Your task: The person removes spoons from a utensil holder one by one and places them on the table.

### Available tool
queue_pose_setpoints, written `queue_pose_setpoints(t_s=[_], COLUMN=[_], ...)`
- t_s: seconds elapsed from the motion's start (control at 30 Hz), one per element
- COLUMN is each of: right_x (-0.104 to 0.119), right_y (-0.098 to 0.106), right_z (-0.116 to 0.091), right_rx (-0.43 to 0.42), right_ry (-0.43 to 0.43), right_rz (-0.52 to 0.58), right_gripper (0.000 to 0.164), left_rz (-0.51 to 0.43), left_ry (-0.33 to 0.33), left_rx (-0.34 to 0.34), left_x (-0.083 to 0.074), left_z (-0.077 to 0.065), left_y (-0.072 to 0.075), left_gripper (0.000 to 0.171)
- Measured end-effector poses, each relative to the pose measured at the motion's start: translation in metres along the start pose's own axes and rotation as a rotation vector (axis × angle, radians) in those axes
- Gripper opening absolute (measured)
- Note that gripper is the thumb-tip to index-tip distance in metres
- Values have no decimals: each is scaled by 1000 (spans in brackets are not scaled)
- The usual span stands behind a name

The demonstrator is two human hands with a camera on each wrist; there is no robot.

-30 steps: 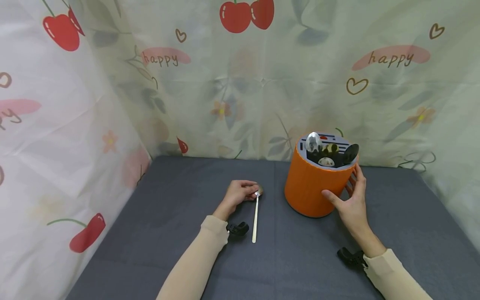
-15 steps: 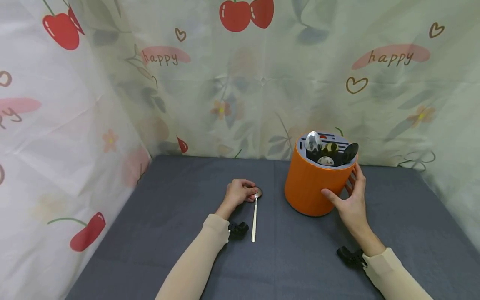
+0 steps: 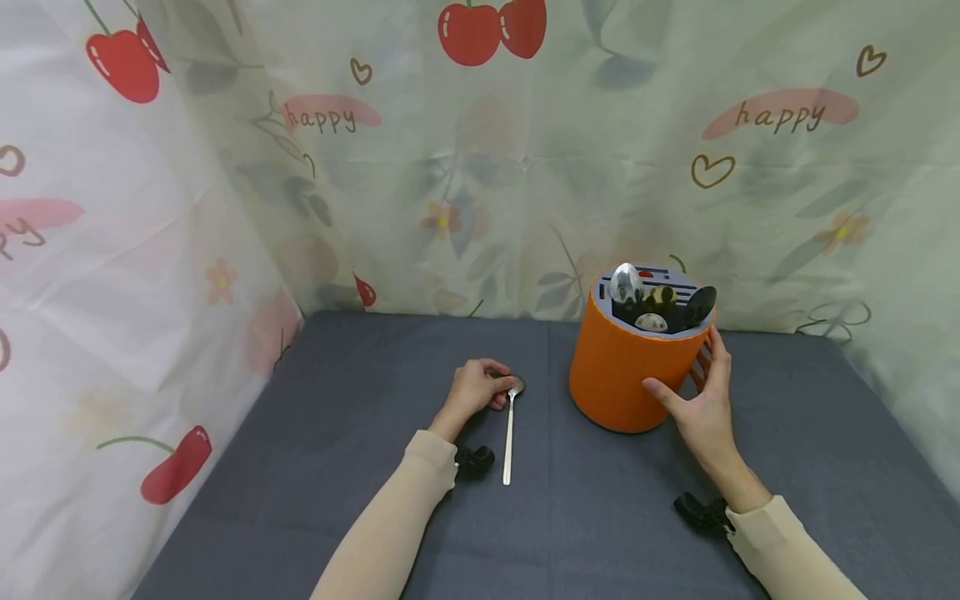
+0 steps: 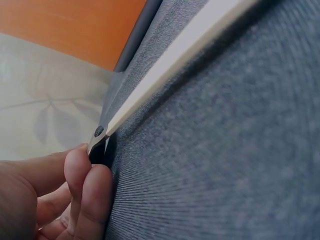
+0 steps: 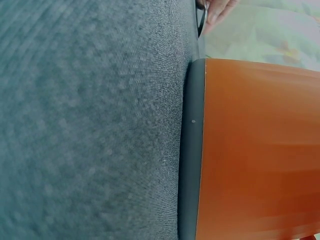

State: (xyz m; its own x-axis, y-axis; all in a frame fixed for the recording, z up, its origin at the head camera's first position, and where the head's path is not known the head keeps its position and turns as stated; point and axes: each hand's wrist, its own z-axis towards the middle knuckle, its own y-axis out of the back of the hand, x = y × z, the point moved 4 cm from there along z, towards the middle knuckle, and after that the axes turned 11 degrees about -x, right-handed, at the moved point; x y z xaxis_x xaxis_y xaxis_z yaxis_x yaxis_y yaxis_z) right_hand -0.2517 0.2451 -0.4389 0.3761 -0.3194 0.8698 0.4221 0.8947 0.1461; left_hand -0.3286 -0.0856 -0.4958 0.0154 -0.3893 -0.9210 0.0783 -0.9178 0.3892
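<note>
A silver spoon (image 3: 509,437) lies on the dark cloth with its handle toward the person. At its bowl, my left hand (image 3: 477,387) pinches the edge between thumb and fingers. In the left wrist view the fingertips (image 4: 96,187) are low against the cloth, and the spoon's handle (image 4: 165,67) runs up and away. The orange utensil holder (image 3: 633,375) stands upright to the right of the spoon. My right hand (image 3: 703,412) grips its right side, thumb in front and fingers partly hidden behind. In the right wrist view the holder (image 5: 260,150) hides that hand.
Inside the holder's slotted grey top stand a shiny spoon head (image 3: 625,283), a black spoon head (image 3: 702,306) and other utensils. Dark grey cloth (image 3: 360,367) covers the table. A printed curtain (image 3: 525,208) hangs behind and at the left.
Almost nothing differs. The spoon and left hand have shifted very slightly to the left; the right hand stays on the holder.
</note>
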Motion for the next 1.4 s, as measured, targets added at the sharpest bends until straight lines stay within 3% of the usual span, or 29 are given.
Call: queue_pose_setpoints(t_s=[0.6, 0.87, 1.1, 1.4], right_x=[1, 0, -1, -1], right_y=[1, 0, 0, -1], right_z=[-1, -1, -1, -1], right_rx=[2, 6, 3, 4], right_ry=[7, 9, -9, -10], right_rz=[7, 9, 1, 4], right_gripper=[104, 103, 102, 103], left_rz=[-26, -178, -247, -297], left_ry=[-13, 30, 57, 8], left_rx=[5, 26, 78, 105], left_x=[0, 1, -1, -9], left_z=[-1, 0, -3, -1], left_y=[3, 4, 10, 16], left_gripper=[21, 26, 35, 39])
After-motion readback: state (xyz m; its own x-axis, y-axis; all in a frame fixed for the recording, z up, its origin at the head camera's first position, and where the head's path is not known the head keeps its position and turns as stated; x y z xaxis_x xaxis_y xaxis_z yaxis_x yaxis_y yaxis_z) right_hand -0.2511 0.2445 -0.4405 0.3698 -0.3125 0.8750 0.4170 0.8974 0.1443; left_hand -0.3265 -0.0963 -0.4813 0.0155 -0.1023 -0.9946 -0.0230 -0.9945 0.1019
